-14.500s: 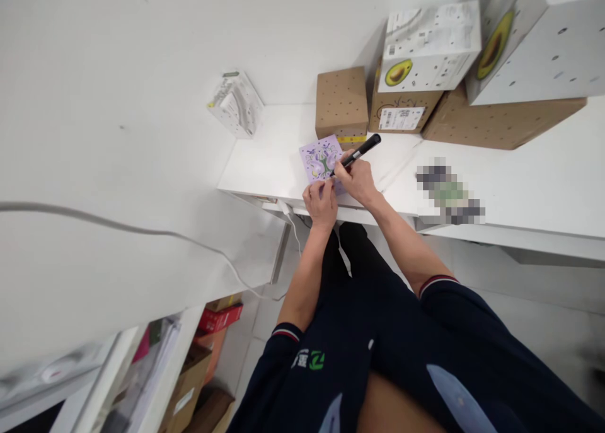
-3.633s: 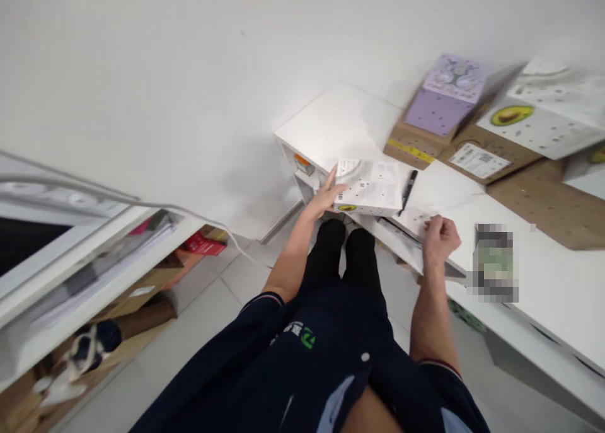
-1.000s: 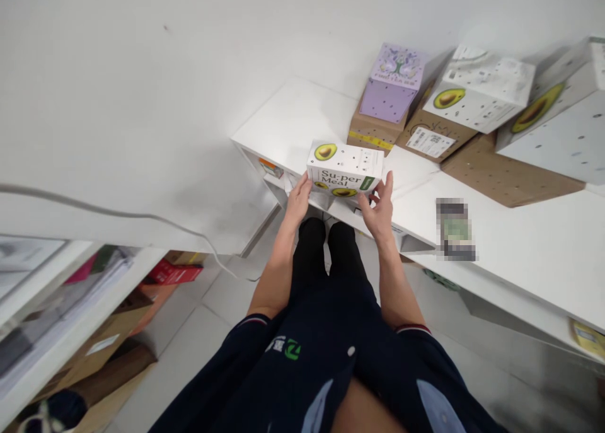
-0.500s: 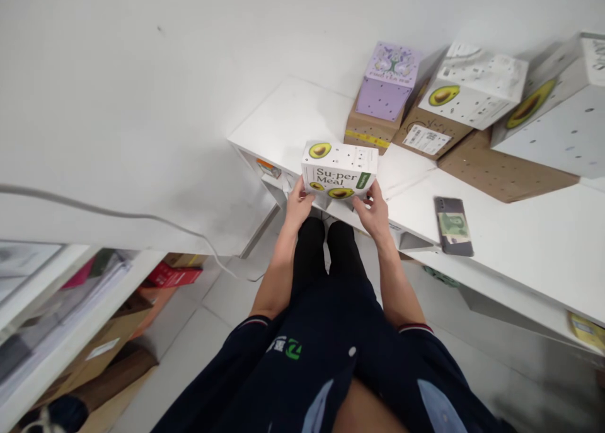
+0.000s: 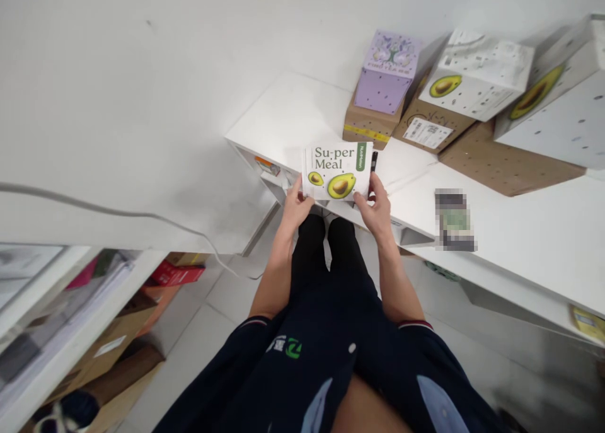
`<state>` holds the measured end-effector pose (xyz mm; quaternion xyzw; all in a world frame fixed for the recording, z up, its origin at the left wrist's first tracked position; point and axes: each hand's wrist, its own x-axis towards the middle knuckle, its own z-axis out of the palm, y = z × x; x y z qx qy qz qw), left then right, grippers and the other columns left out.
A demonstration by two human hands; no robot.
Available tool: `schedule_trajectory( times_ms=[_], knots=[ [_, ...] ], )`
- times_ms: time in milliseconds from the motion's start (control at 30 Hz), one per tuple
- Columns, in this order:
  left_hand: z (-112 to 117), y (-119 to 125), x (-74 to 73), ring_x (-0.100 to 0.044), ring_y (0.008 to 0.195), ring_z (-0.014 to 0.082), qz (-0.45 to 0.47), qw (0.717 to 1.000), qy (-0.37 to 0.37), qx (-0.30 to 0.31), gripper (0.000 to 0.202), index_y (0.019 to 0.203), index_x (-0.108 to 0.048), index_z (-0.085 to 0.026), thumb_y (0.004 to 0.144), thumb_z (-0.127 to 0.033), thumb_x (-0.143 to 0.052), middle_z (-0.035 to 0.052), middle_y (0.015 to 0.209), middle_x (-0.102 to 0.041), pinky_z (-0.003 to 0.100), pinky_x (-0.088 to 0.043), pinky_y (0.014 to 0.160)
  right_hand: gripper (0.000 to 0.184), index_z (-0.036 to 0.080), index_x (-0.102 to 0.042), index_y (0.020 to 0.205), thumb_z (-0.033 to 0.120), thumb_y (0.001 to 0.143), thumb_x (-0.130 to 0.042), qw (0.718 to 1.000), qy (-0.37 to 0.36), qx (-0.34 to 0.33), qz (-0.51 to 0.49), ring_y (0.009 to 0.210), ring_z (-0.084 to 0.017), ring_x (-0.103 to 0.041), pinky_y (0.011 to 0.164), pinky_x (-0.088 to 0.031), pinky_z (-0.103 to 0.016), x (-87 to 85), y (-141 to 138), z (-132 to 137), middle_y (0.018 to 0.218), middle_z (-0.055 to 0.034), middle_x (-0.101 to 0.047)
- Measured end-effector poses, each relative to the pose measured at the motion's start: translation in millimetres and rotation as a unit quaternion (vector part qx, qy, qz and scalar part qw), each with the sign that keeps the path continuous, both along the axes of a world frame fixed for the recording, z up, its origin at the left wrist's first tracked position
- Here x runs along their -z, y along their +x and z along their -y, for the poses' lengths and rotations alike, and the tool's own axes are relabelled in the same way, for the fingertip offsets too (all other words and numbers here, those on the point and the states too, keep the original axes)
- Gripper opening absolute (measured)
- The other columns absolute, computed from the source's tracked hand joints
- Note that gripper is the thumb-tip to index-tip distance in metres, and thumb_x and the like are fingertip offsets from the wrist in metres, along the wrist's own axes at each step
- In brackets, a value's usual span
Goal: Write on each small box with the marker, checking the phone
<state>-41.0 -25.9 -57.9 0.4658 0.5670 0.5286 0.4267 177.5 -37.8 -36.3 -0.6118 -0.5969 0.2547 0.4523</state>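
Note:
A white Su-per Meal box [image 5: 338, 171] with avocado pictures is held between my two hands, its printed front turned up toward me. My left hand [image 5: 297, 206] grips the lower left corner, thumb on the front edge. At the lower right corner, my right hand [image 5: 375, 209] closes on the box with the thumb at its front and the other fingers partly hidden behind. A dark pen-like object [image 5: 374, 161] shows just past the box's right edge; whether my right hand touches it I cannot tell.
Beyond the box, a purple box [image 5: 385, 89] stands on a brown carton [image 5: 366, 124] on the white counter [image 5: 278, 115]. White avocado boxes [image 5: 477, 74] rest on cartons to the right. A blurred-out item [image 5: 454, 222] lies near the counter's front edge. A cable [image 5: 142, 215] runs along the left.
The box has tilted in my hands so its front now faces me and its top side no longer shows. The dark pen-like object has come into view behind its right edge.

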Motion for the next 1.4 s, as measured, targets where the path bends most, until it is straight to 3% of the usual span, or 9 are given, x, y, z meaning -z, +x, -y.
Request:
schedule_trajectory(
  times_ms=[200, 400, 500, 633, 800, 1000, 1100, 1267, 1400],
  knots=[
    [0.2, 4.2, 5.5, -0.060, 0.083, 0.0159, -0.061, 0.997, -0.040, -0.020, 0.074, 0.140, -0.058, -0.031, 0.070, -0.011, -0.069, 0.0013, 0.091, -0.057, 0.037, -0.056, 0.091, 0.068, 0.021, -0.047, 0.146, 0.051, 0.085, -0.057, 0.999, 0.017, 0.001, 0.032, 0.129, -0.031, -0.054, 0.100, -0.053, -0.050, 10.1, -1.0, 0.8, 0.149, -0.0157, -0.053],
    [-0.9, 6.7, 6.5, -0.055, 0.118, 0.0233, -0.051, 0.994, -0.076, -0.061, 0.070, 0.137, -0.060, -0.035, 0.071, -0.015, -0.073, 0.0074, 0.127, -0.048, 0.037, -0.050, 0.103, 0.065, 0.018, -0.047, 0.144, 0.043, 0.085, -0.054, 0.997, 0.017, 0.003, 0.076, 0.134, -0.032, -0.052, 0.105, -0.049, -0.053, 12.3, -6.5, 7.3, 0.147, -0.0181, -0.054],
    [-2.8, 6.7, 5.8, -0.050, 0.128, 0.0256, -0.050, 0.995, -0.051, -0.063, 0.066, 0.132, -0.064, -0.031, 0.069, -0.017, -0.074, 0.0076, 0.134, -0.049, 0.037, -0.047, 0.107, 0.064, 0.019, -0.049, 0.143, 0.042, 0.084, -0.055, 0.999, 0.003, -0.005, 0.054, 0.118, -0.028, -0.061, 0.098, -0.054, -0.047, 8.4, -1.8, 3.0, 0.144, -0.0161, -0.058],
    [-2.4, 10.3, 5.8, -0.064, 0.106, 0.0194, 0.044, 0.999, -0.020, -0.005, 0.064, 0.136, -0.061, -0.029, 0.073, -0.029, -0.075, 0.0068, 0.130, -0.060, 0.033, -0.053, 0.095, 0.053, 0.020, -0.058, 0.133, 0.043, 0.086, -0.052, 0.999, -0.032, -0.004, 0.029, 0.090, -0.022, -0.066, 0.086, -0.056, -0.042, -5.9, 19.4, -20.0, 0.123, -0.0120, -0.070],
    [-1.3, 19.0, 6.4, -0.068, 0.089, 0.0140, 0.109, 0.991, -0.067, -0.047, 0.061, 0.133, -0.062, -0.026, 0.079, -0.053, -0.075, 0.0077, 0.123, -0.066, 0.027, -0.057, 0.082, 0.043, 0.017, -0.065, 0.114, 0.049, 0.093, -0.046, 0.988, -0.089, 0.038, 0.120, 0.084, -0.026, -0.067, 0.088, -0.052, -0.046, -23.5, 40.3, -60.6, 0.089, -0.0107, -0.072],
    [-5.4, 24.9, 2.9, -0.068, 0.073, 0.0104, 0.148, 0.983, -0.092, -0.063, 0.060, 0.133, -0.060, -0.027, 0.081, -0.054, -0.074, 0.0076, 0.121, -0.067, 0.026, -0.058, 0.074, 0.028, 0.013, -0.063, 0.108, 0.030, 0.086, -0.061, 0.938, -0.228, 0.035, 0.258, 0.102, -0.035, -0.067, 0.090, -0.050, -0.048, -21.5, 39.8, -79.1, 0.104, -0.0224, -0.071],
    [-6.4, 26.3, 0.0, -0.068, 0.072, 0.0101, 0.187, 0.974, -0.115, -0.052, 0.055, 0.133, -0.058, -0.026, 0.085, -0.047, -0.073, 0.0072, 0.117, -0.068, 0.027, -0.058, 0.076, 0.019, 0.014, -0.064, 0.097, 0.025, 0.081, -0.063, 0.927, -0.253, 0.016, 0.277, 0.100, -0.035, -0.067, 0.087, -0.051, -0.046, -15.6, 43.9, -77.3, 0.102, -0.0217, -0.072],
    [-8.2, 27.7, -1.6, -0.068, 0.073, 0.0106, 0.251, 0.957, -0.140, -0.036, 0.048, 0.131, -0.057, -0.023, 0.087, -0.040, -0.069, 0.0057, 0.107, -0.071, 0.027, -0.057, 0.079, 0.013, 0.022, -0.054, 0.076, 0.031, 0.081, -0.061, 0.963, -0.200, 0.059, 0.172, 0.088, -0.029, -0.067, 0.085, -0.052, -0.043, -7.0, 56.5, -64.3, 0.080, -0.0102, -0.069],
    [-10.0, 31.6, -3.4, -0.068, 0.073, 0.0117, 0.257, 0.955, -0.142, -0.039, 0.055, 0.135, -0.054, -0.023, 0.086, -0.044, -0.069, 0.0047, 0.099, -0.071, 0.027, -0.056, 0.079, 0.023, 0.026, -0.042, 0.081, 0.044, 0.083, -0.057, 0.982, -0.092, 0.129, -0.102, 0.051, -0.016, -0.054, 0.053, -0.047, -0.030, -10.2, 60.0, -48.4, 0.055, 0.0064, -0.052]
  ],
)
